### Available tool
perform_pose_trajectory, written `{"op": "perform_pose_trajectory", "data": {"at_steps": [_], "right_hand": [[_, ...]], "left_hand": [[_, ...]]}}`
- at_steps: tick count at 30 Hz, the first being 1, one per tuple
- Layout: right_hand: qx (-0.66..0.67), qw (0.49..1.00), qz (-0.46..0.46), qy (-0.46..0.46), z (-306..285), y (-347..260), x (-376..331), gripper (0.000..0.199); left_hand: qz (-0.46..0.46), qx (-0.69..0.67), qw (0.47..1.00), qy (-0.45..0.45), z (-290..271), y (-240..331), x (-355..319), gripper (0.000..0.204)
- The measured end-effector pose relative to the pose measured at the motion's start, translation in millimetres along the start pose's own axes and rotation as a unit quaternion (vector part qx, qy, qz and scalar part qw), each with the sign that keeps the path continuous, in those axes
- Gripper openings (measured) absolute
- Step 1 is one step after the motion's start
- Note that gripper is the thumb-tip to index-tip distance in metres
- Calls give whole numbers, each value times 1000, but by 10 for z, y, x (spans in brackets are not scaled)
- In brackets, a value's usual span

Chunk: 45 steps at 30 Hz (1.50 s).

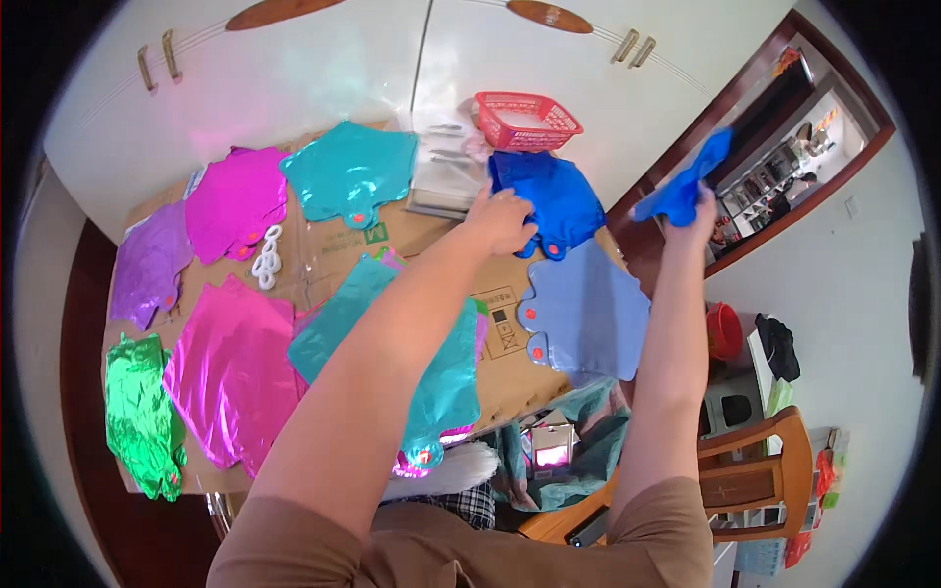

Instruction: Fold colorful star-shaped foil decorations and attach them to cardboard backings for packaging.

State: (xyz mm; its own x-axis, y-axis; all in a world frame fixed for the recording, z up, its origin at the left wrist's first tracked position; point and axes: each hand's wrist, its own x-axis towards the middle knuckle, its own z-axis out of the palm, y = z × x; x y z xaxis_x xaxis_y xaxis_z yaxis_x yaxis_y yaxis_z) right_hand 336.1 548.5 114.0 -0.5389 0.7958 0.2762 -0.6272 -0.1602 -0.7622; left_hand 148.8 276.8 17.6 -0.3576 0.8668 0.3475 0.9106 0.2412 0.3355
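Observation:
A pile of dark blue foil pieces (561,196), which look like flat, uninflated foil balloons, lies at the right back of the cardboard-covered table. My left hand (502,221) is on its near left edge, the bent fingers gripping the foil. Raised to the right, past the table's edge, my right hand (694,218) is closed on a crumpled blue foil piece (688,181). Just nearer than the pile lies a pale blue foil sheet (588,314) with rounded tabs and red dots. Under my left forearm, partly hidden, are teal foil pieces (441,377).
Pink foil (235,372), green foil (142,412), purple foil (150,263), magenta foil (235,201) and a teal stack (351,169) cover the left side. White rings (266,259), clear plastic bags (446,176) and a red basket (529,120) lie among them. A wooden chair (755,475) stands right.

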Motion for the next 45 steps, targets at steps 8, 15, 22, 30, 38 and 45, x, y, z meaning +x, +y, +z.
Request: {"op": "perform_pose_trajectory", "data": {"at_steps": [8, 15, 22, 30, 38, 45], "right_hand": [[-376, 876, 71, -294, 1648, 426, -2735, 8], [-554, 724, 26, -410, 1981, 1336, -3680, 11], [-602, 655, 33, -456, 2080, 1131, -3596, 34], [-789, 612, 44, -32, 647, 580, -2367, 46], [-713, 693, 75, -76, 145, 727, -2232, 37], [-527, 850, 5, 33, -118, 411, -2283, 19]], "left_hand": [[-155, -167, 940, 255, -1313, -711, -685, 30], [-45, -116, 981, 152, -1823, -399, -2403, 28], [55, -41, 996, -48, -1294, -150, -3027, 39], [62, -31, 998, -15, -1261, -110, -3046, 46], [47, -40, 995, 72, -1325, 17, -2838, 33], [95, -287, 953, -37, -586, 971, -1431, 24]]}}
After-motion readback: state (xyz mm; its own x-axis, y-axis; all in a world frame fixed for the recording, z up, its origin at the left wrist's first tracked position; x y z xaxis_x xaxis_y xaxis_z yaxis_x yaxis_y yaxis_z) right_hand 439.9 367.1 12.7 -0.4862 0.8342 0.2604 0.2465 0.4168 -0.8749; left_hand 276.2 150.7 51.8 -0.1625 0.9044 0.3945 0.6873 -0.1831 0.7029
